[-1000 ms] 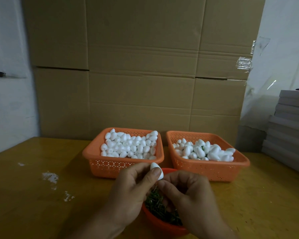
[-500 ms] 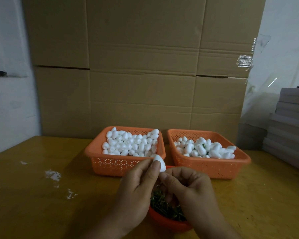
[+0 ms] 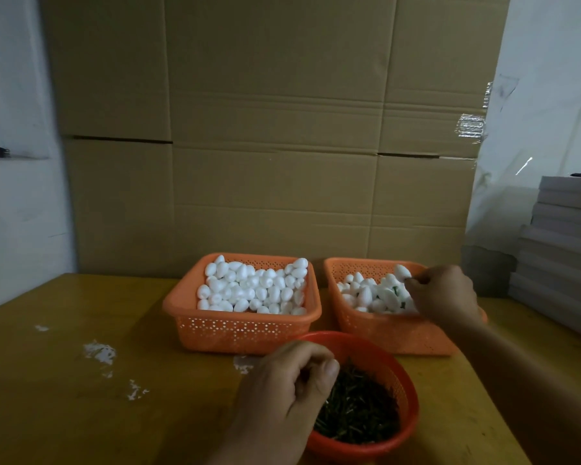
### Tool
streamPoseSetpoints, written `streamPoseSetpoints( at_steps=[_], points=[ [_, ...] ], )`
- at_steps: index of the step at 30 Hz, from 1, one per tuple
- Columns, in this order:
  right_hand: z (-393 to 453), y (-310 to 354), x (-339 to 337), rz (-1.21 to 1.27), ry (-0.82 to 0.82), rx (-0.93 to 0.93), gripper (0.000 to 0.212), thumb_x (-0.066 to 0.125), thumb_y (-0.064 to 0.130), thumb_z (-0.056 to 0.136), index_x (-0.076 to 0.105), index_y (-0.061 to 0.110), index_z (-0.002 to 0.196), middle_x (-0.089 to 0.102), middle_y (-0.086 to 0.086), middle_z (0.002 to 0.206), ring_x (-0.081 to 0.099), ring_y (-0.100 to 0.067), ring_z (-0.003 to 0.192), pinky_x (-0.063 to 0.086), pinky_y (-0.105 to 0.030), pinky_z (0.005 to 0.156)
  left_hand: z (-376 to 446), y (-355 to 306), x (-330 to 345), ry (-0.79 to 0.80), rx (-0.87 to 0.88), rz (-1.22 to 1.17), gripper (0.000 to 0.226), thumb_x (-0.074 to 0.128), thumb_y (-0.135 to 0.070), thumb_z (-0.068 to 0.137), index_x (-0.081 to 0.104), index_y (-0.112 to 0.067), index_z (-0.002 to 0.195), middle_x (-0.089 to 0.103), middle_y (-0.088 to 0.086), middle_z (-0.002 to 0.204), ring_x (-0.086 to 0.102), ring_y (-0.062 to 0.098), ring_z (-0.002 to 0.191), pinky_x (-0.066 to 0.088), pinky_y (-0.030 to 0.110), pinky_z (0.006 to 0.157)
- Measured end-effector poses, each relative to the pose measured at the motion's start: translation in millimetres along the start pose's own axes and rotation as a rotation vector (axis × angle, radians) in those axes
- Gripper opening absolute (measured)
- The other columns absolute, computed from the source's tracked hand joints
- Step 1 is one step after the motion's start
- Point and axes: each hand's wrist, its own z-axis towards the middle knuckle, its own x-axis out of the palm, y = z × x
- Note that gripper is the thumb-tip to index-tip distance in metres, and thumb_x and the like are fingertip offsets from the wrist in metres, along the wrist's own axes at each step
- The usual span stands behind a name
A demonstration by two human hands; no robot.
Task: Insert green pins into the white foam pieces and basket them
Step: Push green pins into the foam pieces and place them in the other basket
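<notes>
White foam pieces [image 3: 254, 287], egg-shaped, heaped in left orange basket [image 3: 239, 327]; smaller heap in right orange basket [image 3: 383, 330], some showing green. Your right hand [image 3: 441, 293] sits over right basket, fingers curled at one foam piece [image 3: 401, 271] (hold or mere touch: cannot tell). Your left hand [image 3: 282, 391] dips into red bowl [image 3: 399, 370] of green pins [image 3: 359, 407], fingertips pinched; pin between them not visible. Baskets near-touching, bowl just before them. Open yellow table [image 3: 64, 380] to left.

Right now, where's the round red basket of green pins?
In the head view the round red basket sits nearest the camera, centre-right on the table, in front of the gap between the two orange baskets, with the left hand at its left rim.
</notes>
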Motion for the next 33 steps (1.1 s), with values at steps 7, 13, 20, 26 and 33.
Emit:
streamPoseSetpoints(
  at_steps=[7, 13, 20, 26, 33],
  points=[
    [20, 1, 5, -0.202, 0.08, 0.107, 0.024, 0.067, 0.031, 0.089, 0.064, 0.01, 0.079, 0.066, -0.01, 0.075, 0.065, -0.025, 0.066, 0.051, -0.033, 0.059, -1, 5, 4, 0.003, 0.074, 0.153, 0.052, 0.034, -0.076, 0.087, 0.066, -0.039, 0.102, 0.065, -0.023, 0.096, 0.063, 0.003, 0.096, 0.037, 0.01, 0.081],
    [16, 8, 6, -0.269, 0.086, 0.099, 0.023, 0.066, 0.03, 0.088, 0.062, 0.011, 0.077, 0.065, -0.009, 0.075, 0.065, -0.025, 0.067, 0.057, -0.036, 0.064, -1, 7, 4, 0.032, 0.107, 0.163, 0.043, 0.038, -0.073, 0.09, 0.061, -0.04, 0.104, 0.062, -0.022, 0.098, 0.062, 0.006, 0.096, 0.044, 0.02, 0.077],
    [-2, 9, 1, -0.126, -0.026, 0.029, 0.033, 0.055, 0.009, 0.089, 0.057, 0.009, 0.056, 0.052, -0.005, 0.053, 0.045, -0.018, 0.046, 0.035, -0.024, 0.048, -2, 11, 5, 0.065, 0.13, 0.167, 0.031, 0.047, -0.066, 0.09, 0.059, -0.037, 0.092, 0.06, -0.019, 0.093, 0.061, 0.008, 0.093, 0.049, 0.027, 0.077],
    [-40, 25, -12, 0.163, -0.107, -0.161, 0.028, 0.051, 0.006, 0.093, 0.075, 0.011, 0.105, 0.069, 0.0, 0.075, 0.06, -0.016, 0.049, 0.048, -0.028, 0.047, 0, 9, 1, 0.012, 0.113, 0.165, 0.038, 0.044, -0.056, 0.089, 0.038, -0.029, 0.063, 0.047, -0.014, 0.071, 0.05, 0.008, 0.078, 0.033, 0.017, 0.07],
    [-118, 40, -7, 0.39, 0.129, -0.257, 0.034, 0.053, 0.002, 0.092, 0.075, 0.026, 0.102, 0.072, 0.007, 0.07, 0.059, -0.006, 0.044, 0.039, -0.019, 0.036, 19, 2, -21, -0.077, -0.002, -0.008, 0.054, 0.033, -0.055, 0.101, 0.045, -0.025, 0.058, 0.04, -0.01, 0.048, 0.037, 0.004, 0.046, 0.032, 0.036, 0.048]
  ],
)
